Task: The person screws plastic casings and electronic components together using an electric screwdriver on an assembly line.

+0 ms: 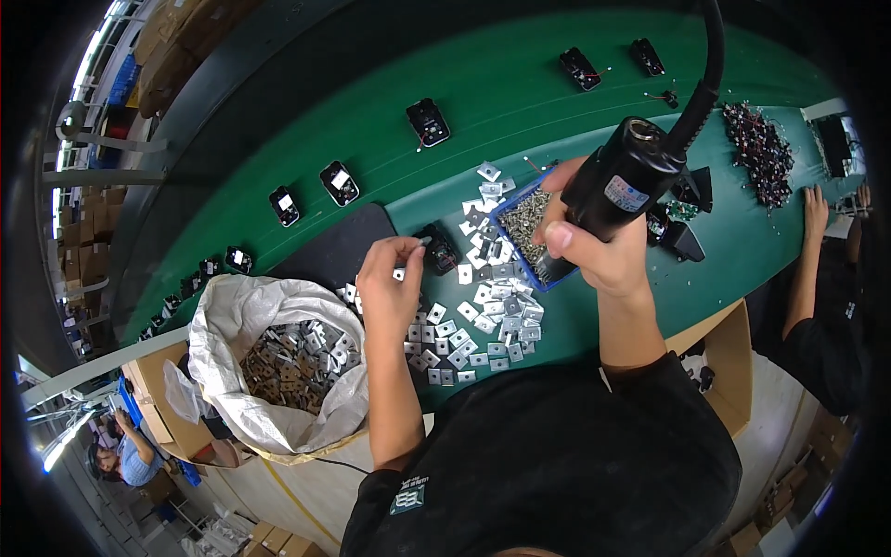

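Observation:
My right hand (pixel 599 246) is wrapped around a black electric screwdriver (pixel 624 176) with a cable rising from its top. Its lower end is over a blue tray (pixel 541 284) full of small screws (pixel 524 223). My left hand (pixel 390 278) has thumb and forefinger pinched on a small grey piece (pixel 425 240), too small to name. Those fingertips are at the left edge of a black plastic housing (pixel 442 252) with small parts and wires inside. Loose silver metal plates (pixel 510 306), each with a hole, lie scattered between and below my hands.
A white woven sack (pixel 223 325) of metal plates stands at the left. Along the green belt (pixel 371 148) sit several black housings (pixel 428 123). Wired parts (pixel 759 153) are heaped at the right, near a co-worker's hand (pixel 815 209). A cardboard box (pixel 729 371) is at lower right.

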Demonstrator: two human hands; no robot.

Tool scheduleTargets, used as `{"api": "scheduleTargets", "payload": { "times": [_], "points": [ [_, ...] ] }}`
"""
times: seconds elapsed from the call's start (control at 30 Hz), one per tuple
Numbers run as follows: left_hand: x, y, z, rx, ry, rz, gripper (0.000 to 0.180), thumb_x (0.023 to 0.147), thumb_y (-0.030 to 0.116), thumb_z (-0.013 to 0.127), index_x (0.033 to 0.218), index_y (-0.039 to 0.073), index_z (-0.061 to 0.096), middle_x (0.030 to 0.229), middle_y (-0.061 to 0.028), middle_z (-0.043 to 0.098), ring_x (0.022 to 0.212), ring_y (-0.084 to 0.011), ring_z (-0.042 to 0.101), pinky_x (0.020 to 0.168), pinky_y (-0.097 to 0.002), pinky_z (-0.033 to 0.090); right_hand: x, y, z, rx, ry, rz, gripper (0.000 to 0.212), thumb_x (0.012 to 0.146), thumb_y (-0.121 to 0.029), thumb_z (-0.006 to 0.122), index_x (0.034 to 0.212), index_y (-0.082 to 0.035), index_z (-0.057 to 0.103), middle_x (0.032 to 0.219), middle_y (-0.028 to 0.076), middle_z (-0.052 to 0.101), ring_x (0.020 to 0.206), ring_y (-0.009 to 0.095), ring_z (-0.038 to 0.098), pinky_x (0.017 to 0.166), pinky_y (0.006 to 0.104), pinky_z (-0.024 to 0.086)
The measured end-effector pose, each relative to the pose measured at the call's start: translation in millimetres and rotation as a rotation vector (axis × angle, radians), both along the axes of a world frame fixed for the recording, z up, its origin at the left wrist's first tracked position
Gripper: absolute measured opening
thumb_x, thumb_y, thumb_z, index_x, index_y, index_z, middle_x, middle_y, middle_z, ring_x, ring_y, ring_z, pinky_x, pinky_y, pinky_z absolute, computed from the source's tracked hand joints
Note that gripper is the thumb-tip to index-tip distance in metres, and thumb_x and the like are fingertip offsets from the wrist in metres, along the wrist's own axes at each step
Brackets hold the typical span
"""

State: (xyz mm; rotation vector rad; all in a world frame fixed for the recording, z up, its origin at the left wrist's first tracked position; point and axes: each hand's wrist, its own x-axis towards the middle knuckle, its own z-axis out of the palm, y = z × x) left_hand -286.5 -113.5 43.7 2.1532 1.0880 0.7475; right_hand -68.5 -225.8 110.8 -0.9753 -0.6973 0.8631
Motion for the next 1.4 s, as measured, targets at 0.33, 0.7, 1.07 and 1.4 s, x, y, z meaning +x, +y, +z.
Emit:
{"api": "scheduleTargets", "payload": {
  "times": [0.33,0.7,1.07,1.4],
  "points": [
    [1.5,-0.8,-18.0,0.133,0.116,-0.006,0.016,0.073,0.008,0.074,0.083,0.003,0.064,0.092,-0.0085,0.063,0.087,-0.0264,0.060,0.082,-0.0371,0.043,-1.9,1.4,-3.0,-0.022,-0.029,0.030,0.033,0.071,-0.001,0.073,0.100,0.005,0.057,0.068,0.003,0.060,0.060,0.006,0.054,0.055,0.0215,0.042],
    [-3.7,2.3,-31.4,-0.011,0.000,0.058,0.014,0.071,0.010,0.075,0.080,0.005,0.066,0.096,-0.0073,0.066,0.091,-0.0256,0.061,0.086,-0.0379,0.041,-6.3,8.5,8.8,0.017,-0.106,0.004,0.047,0.075,-0.017,0.069,0.110,0.003,0.045,0.065,0.004,0.050,0.057,0.013,0.053,0.063,0.0321,0.052],
    [5.5,-2.8,-32.0,-0.128,-0.131,0.132,0.030,0.069,0.004,0.073,0.094,0.003,0.057,0.079,-0.0118,0.061,0.061,-0.0264,0.057,0.063,-0.0366,0.045,-39.4,47.8,-0.1,0.185,0.054,-0.048,0.040,0.077,-0.012,0.066,0.109,0.003,0.046,0.063,0.006,0.052,0.056,0.014,0.053,0.061,0.0347,0.053],
    [-9.3,-14.3,-24.1,0.069,0.083,-0.104,0.091,0.055,0.020,0.083,0.133,0.001,0.042,0.127,-0.0162,0.050,0.119,-0.0297,0.047,0.099,-0.0437,0.030,-78.3,75.8,-34.1,0.236,-0.109,-0.122,0.039,0.080,-0.011,0.063,0.113,-0.004,0.043,0.069,0.004,0.050,0.059,0.014,0.051,0.065,0.0349,0.049]
  ]
}}
